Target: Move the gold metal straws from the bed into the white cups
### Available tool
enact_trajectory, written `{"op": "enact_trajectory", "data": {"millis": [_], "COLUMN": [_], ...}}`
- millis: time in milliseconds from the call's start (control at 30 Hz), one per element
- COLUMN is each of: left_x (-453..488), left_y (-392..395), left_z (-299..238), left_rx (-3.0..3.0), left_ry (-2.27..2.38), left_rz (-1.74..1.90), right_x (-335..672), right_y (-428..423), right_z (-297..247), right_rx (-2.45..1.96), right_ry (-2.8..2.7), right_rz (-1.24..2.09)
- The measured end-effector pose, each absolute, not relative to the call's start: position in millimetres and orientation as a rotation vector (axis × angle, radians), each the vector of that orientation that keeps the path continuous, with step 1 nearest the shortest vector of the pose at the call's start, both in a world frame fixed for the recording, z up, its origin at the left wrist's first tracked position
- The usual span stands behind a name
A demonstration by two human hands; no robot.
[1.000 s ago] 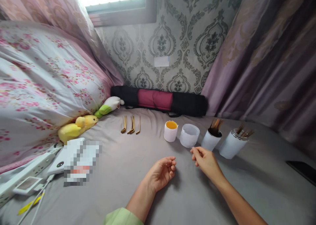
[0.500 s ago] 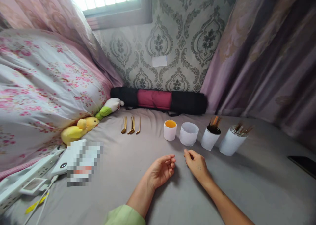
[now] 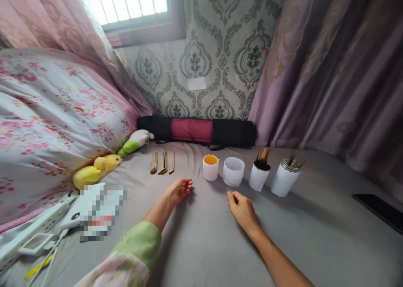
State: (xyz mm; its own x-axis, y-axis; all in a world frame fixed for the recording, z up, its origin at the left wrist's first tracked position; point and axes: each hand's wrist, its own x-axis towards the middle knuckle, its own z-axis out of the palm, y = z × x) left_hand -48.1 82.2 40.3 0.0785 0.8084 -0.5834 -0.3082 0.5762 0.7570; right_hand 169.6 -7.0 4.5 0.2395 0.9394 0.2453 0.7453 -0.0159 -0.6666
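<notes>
My left hand [image 3: 181,189] hovers in front of the gold bent straws, palm partly up, fingers loosely curled and apart, with nothing in them. Two bunches of bent straws [image 3: 163,163] and a single bent straw [image 3: 172,163] lie on the grey sheet. My right hand [image 3: 242,209] is closed, thumb against the curled fingers, and nothing shows in it. Just beyond it stands a translucent white-wrapped cup [image 3: 233,173]. To its left is a white-wrapped cup with an orange inside [image 3: 210,170]. On the right, a dark-lined white cup [image 3: 259,180] and a white-wrapped glass jar [image 3: 285,182] hold thin brown sticks.
A black and dark-red rolled bag [image 3: 192,130] lies along the wall. On the left are plush toys [image 3: 94,170], a white power bank [image 3: 75,213], a power strip [image 3: 47,226] with cables and a floral pillow [image 3: 63,110]. A black phone [image 3: 378,211] lies far right.
My left hand has moved left and forward, away from my right hand and toward the straws. My right hand keeps nearly the same pose by the cups. The camera view has shifted slightly.
</notes>
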Motion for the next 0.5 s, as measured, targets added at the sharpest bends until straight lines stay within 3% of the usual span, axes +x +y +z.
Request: {"op": "enact_trajectory", "data": {"millis": [200,500], "left_x": [-78.3,-107.3], "left_y": [115.4,142.8], "left_z": [42.0,48.6], "left_rx": [0.796,1.241], "left_ry": [1.519,1.911], "left_rz": [0.974,0.793], "right_x": [169.8,168.6], "right_y": [-6.5,-7.9], "right_z": [2.3,2.0], "right_rx": [-1.809,-1.825], "right_ry": [-1.562,-1.55], "right_rz": [0.322,0.304]}}
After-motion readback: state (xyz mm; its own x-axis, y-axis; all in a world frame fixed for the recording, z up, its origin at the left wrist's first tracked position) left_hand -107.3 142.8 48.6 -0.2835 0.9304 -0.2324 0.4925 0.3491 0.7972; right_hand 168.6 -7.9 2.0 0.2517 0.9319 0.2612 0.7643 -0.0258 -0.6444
